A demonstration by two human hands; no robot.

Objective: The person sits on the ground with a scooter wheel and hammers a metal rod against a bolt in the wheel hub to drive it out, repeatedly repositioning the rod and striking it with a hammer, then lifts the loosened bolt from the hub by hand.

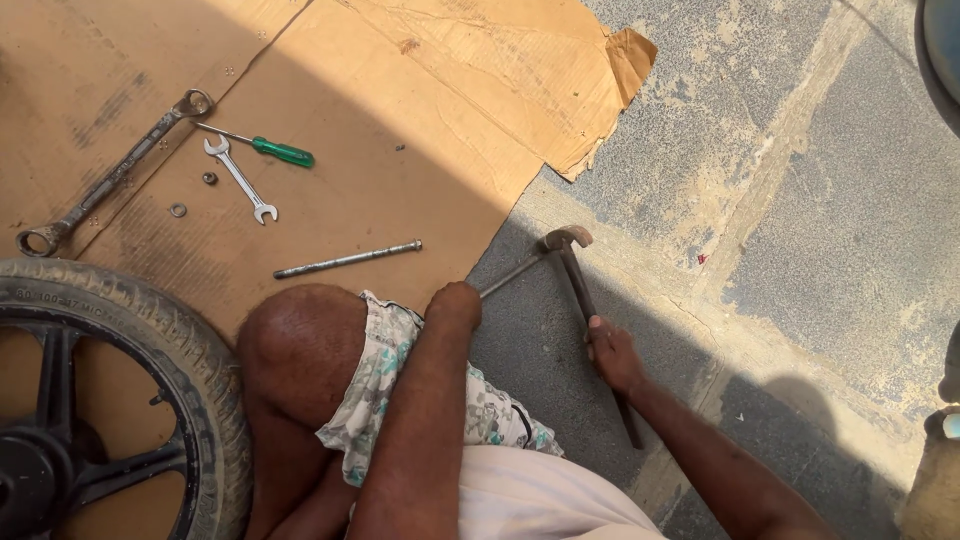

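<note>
Left hand (455, 305) gripping thin metal rod (510, 273), fingers closed around it, rod tip resting on stone floor (800, 250). Right hand (612, 352) clenching hammer (590, 310), head meeting rod tip. Step, likely: hammering rod. Next strike needing steady rod, square blow. Wrenches (240, 180) lying on cardboard (400, 120).

Grey stone paving (840, 230) with worn sandy patches and pale joints, flattened brown cardboard sheet (400, 120) spread over the ground, torn corner upper right, hard sunlight, deep shadow along the lower part
</note>
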